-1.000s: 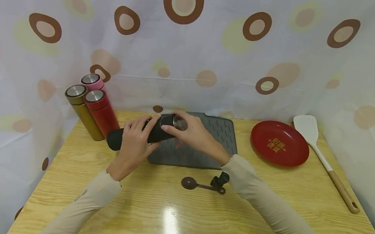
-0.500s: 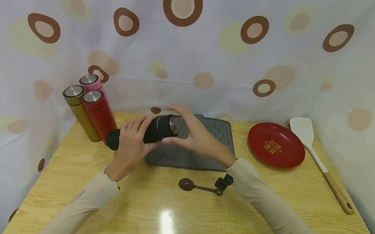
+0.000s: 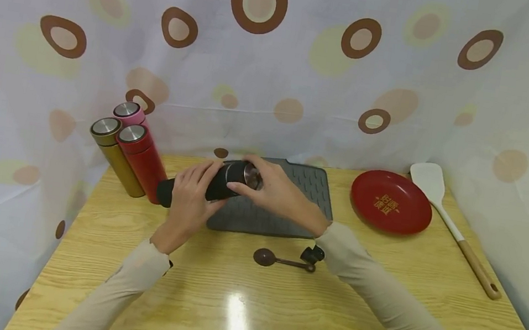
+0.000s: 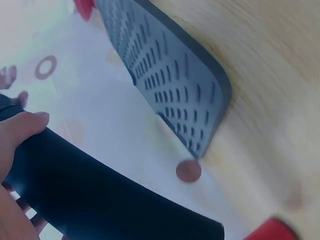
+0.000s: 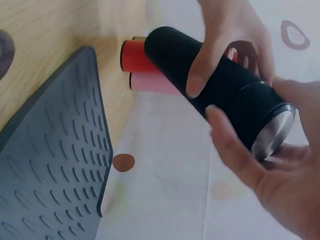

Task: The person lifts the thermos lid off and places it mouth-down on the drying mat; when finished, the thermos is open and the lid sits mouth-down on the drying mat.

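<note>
A black thermos (image 3: 222, 183) with a silver-topped lid (image 5: 274, 134) is held tilted above the grey ridged mat (image 3: 267, 221). My left hand (image 3: 189, 191) grips its body, the thumb (image 4: 30, 125) lying along the side in the left wrist view. At the lid end, my right hand (image 3: 281, 192) has its thumb on one side and its fingers round the other. The lid sits on the bottle, and the right fingertips behind it are partly hidden. The right wrist view shows both hands on the thermos.
Gold (image 3: 119, 160), red (image 3: 144, 166) and pink (image 3: 132, 114) thermoses stand at the back left. A brown spoon (image 3: 272, 258) lies in front of the mat. On the right are a red plate (image 3: 390, 204) and a white spatula (image 3: 444, 208) with a wooden handle.
Half a second ago the right hand's fingers were spread off the lid; now they are back round it. The left hand keeps its grip on the thermos throughout.
</note>
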Demonstrator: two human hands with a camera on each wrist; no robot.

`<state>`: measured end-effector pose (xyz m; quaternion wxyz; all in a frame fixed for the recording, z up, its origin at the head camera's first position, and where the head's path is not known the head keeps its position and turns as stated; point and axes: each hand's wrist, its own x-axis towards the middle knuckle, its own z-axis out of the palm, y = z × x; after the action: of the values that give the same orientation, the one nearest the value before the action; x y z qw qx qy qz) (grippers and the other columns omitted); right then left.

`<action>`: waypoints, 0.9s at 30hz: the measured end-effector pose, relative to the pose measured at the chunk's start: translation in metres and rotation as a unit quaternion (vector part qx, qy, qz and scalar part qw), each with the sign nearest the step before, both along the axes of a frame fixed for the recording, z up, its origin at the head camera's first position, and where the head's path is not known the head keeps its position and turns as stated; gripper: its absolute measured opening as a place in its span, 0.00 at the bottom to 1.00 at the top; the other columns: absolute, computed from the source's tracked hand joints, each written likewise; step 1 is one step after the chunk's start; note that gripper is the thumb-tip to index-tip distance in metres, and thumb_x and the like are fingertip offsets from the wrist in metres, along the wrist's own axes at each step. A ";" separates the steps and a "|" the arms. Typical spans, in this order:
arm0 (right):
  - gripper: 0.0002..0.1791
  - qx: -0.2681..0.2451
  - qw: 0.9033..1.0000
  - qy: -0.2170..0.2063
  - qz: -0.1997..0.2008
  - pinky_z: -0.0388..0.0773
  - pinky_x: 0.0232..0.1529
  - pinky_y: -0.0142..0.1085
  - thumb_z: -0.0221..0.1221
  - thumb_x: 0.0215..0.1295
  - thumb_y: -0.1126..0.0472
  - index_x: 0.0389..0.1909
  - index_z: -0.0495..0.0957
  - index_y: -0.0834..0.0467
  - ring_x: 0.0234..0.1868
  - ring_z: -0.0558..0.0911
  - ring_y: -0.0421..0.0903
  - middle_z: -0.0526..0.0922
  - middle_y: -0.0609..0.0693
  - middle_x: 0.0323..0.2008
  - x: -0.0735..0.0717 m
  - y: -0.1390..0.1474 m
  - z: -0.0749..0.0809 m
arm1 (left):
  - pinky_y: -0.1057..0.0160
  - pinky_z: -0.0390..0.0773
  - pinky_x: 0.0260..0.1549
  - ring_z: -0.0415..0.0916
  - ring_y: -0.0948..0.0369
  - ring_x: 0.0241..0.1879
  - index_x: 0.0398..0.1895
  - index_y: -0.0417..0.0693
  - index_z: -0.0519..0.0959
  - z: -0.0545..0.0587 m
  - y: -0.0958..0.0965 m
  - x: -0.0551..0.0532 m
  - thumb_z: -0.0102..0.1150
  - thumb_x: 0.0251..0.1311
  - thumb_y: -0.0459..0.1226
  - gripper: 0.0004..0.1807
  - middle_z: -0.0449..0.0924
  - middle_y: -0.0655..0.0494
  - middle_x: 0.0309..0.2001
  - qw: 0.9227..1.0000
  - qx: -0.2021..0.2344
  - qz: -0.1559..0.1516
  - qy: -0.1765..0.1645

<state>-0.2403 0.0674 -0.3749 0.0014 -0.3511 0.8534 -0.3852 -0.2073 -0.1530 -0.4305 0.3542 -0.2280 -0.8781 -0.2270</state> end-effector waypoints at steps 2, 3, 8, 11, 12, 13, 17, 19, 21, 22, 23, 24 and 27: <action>0.34 -0.012 0.999 0.006 0.033 0.84 0.39 0.35 0.66 0.72 0.51 0.73 0.67 0.58 0.41 0.83 0.42 0.81 0.51 0.53 -0.001 0.004 0.000 | 0.31 0.74 0.56 0.77 0.39 0.58 0.67 0.40 0.76 0.001 0.000 0.001 0.86 0.45 0.37 0.43 0.79 0.38 0.61 1.000 0.017 -0.003 -0.018; 0.34 -0.016 0.998 0.014 0.052 0.85 0.41 0.37 0.68 0.71 0.54 0.73 0.67 0.58 0.44 0.83 0.43 0.80 0.52 0.57 -0.002 0.006 0.001 | 0.31 0.74 0.56 0.77 0.39 0.59 0.67 0.40 0.76 0.002 0.000 0.002 0.86 0.45 0.37 0.44 0.79 0.39 0.61 0.999 0.024 -0.005 -0.027; 0.36 -0.008 0.989 0.076 0.125 0.74 0.68 0.51 0.70 0.66 0.66 0.72 0.68 0.56 0.70 0.74 0.52 0.69 0.55 0.74 -0.007 0.014 0.001 | 0.31 0.74 0.55 0.77 0.39 0.59 0.69 0.40 0.74 0.003 -0.001 0.004 0.86 0.46 0.37 0.44 0.79 0.38 0.61 0.998 0.038 -0.010 -0.051; 0.35 -0.003 0.986 0.103 0.135 0.67 0.73 0.54 0.70 0.65 0.67 0.72 0.69 0.55 0.76 0.67 0.54 0.67 0.55 0.76 -0.008 0.017 -0.001 | 0.31 0.74 0.56 0.76 0.38 0.59 0.70 0.39 0.74 0.003 -0.001 0.004 0.85 0.47 0.37 0.44 0.78 0.38 0.61 0.997 0.040 -0.014 -0.060; 0.35 -0.005 0.985 0.105 0.136 0.67 0.73 0.55 0.71 0.65 0.68 0.71 0.69 0.55 0.76 0.67 0.54 0.67 0.56 0.76 -0.008 0.017 -0.002 | 0.31 0.74 0.56 0.76 0.38 0.59 0.70 0.39 0.73 0.003 -0.001 0.004 0.85 0.48 0.37 0.44 0.78 0.38 0.61 0.997 0.039 -0.015 -0.062; 0.35 -0.008 0.985 0.106 0.135 0.67 0.73 0.55 0.71 0.65 0.68 0.71 0.69 0.56 0.75 0.67 0.54 0.67 0.56 0.76 -0.008 0.018 -0.002 | 0.31 0.73 0.57 0.76 0.38 0.59 0.70 0.39 0.73 0.002 0.000 0.004 0.85 0.48 0.37 0.44 0.78 0.38 0.61 0.997 0.039 -0.016 -0.064; 0.35 -0.015 0.986 0.099 0.131 0.72 0.69 0.53 0.71 0.64 0.68 0.71 0.70 0.56 0.74 0.69 0.54 0.68 0.57 0.76 -0.008 0.021 -0.001 | 0.30 0.73 0.57 0.77 0.38 0.59 0.70 0.38 0.73 0.001 0.002 0.003 0.84 0.48 0.36 0.45 0.78 0.37 0.61 0.997 0.040 -0.021 -0.066; 0.36 -0.018 0.987 0.094 0.127 0.76 0.65 0.49 0.71 0.63 0.69 0.71 0.71 0.55 0.74 0.70 0.52 0.68 0.56 0.75 -0.008 0.023 0.000 | 0.30 0.73 0.57 0.77 0.38 0.59 0.70 0.38 0.73 0.001 0.003 0.002 0.84 0.48 0.36 0.45 0.78 0.38 0.61 0.997 0.041 -0.024 -0.063; 0.35 -0.023 0.988 0.090 0.123 0.79 0.60 0.45 0.71 0.63 0.70 0.71 0.72 0.54 0.70 0.73 0.50 0.68 0.55 0.75 -0.009 0.027 0.002 | 0.30 0.74 0.57 0.77 0.38 0.59 0.70 0.38 0.73 0.001 0.002 0.000 0.84 0.48 0.37 0.44 0.78 0.37 0.61 0.997 0.043 -0.026 -0.063; 0.35 -0.028 0.989 0.087 0.120 0.80 0.57 0.43 0.71 0.63 0.70 0.71 0.72 0.54 0.66 0.76 0.49 0.68 0.54 0.75 -0.010 0.030 0.004 | 0.31 0.74 0.57 0.77 0.38 0.59 0.70 0.39 0.73 0.001 0.001 0.000 0.84 0.48 0.37 0.44 0.78 0.38 0.61 0.996 0.048 -0.026 -0.065; 0.35 -0.035 0.989 0.084 0.115 0.81 0.55 0.42 0.71 0.63 0.70 0.71 0.72 0.55 0.63 0.78 0.49 0.68 0.54 0.75 -0.011 0.034 0.006 | 0.31 0.74 0.57 0.77 0.39 0.59 0.70 0.39 0.74 0.001 -0.001 -0.001 0.84 0.48 0.37 0.44 0.79 0.38 0.61 0.996 0.054 -0.023 -0.067; 0.36 -0.045 0.990 0.079 0.108 0.82 0.53 0.42 0.72 0.63 0.70 0.71 0.72 0.55 0.60 0.79 0.49 0.68 0.54 0.75 -0.012 0.040 0.008 | 0.33 0.74 0.58 0.77 0.40 0.59 0.70 0.40 0.74 0.000 -0.003 -0.001 0.84 0.48 0.37 0.44 0.79 0.38 0.61 0.995 0.064 -0.019 -0.072; 0.36 -0.076 0.992 0.065 0.072 0.85 0.54 0.45 0.73 0.61 0.69 0.71 0.74 0.56 0.55 0.82 0.51 0.68 0.56 0.73 -0.018 0.061 0.017 | 0.36 0.76 0.58 0.77 0.42 0.59 0.69 0.41 0.74 0.001 -0.012 -0.002 0.85 0.47 0.36 0.43 0.80 0.39 0.60 0.991 0.104 -0.006 -0.084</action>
<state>-0.2584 0.1283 -0.3581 -0.0530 -0.4346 0.7925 -0.4245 -0.2088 -0.1646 -0.4293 0.2992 -0.1757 -0.8750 -0.3378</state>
